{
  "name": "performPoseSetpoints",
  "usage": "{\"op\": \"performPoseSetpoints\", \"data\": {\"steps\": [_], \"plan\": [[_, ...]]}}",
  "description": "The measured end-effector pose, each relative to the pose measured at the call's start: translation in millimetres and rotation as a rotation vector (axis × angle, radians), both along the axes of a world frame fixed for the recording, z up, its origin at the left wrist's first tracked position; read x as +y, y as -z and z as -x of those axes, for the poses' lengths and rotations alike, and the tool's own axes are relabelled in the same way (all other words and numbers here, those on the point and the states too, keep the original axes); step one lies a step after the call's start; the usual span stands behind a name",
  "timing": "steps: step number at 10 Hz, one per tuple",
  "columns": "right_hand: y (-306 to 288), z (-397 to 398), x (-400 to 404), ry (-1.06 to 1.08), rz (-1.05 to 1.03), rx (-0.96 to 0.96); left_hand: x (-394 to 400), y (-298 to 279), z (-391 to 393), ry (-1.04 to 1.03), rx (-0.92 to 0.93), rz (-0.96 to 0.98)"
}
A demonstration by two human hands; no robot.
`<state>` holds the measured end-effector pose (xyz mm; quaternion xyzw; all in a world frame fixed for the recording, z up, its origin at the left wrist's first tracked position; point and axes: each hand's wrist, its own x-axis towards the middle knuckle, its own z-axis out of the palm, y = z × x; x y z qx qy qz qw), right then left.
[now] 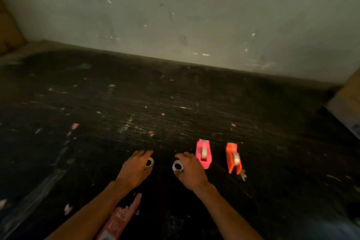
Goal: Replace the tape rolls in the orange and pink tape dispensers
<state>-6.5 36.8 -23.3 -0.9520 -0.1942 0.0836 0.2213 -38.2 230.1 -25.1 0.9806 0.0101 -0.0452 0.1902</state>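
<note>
Two small dispensers, pink dispenser (203,153) and orange dispenser (233,158), each hold clear tape; left hand (136,167) and right hand (191,171) each grip one of two tape rolls: left roll (149,162), right roll (177,166).

2 dispensers (203,154) right of 2 rolls (177,166)
</note>
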Motion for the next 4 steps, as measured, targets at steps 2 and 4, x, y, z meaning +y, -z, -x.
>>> {"op": "performPoseSetpoints", "data": {"steps": [2, 4], "plan": [[13.5, -40.2, 25.1, -0.083, 0.095, -0.020, 6.5, 9.2, -36.4, -0.051, 0.056, -0.022], [18.2, -41.5, 23.6, -0.067, 0.037, 0.025, 9.0, 12.9, -38.9, -0.081, 0.051, 0.030]]}}
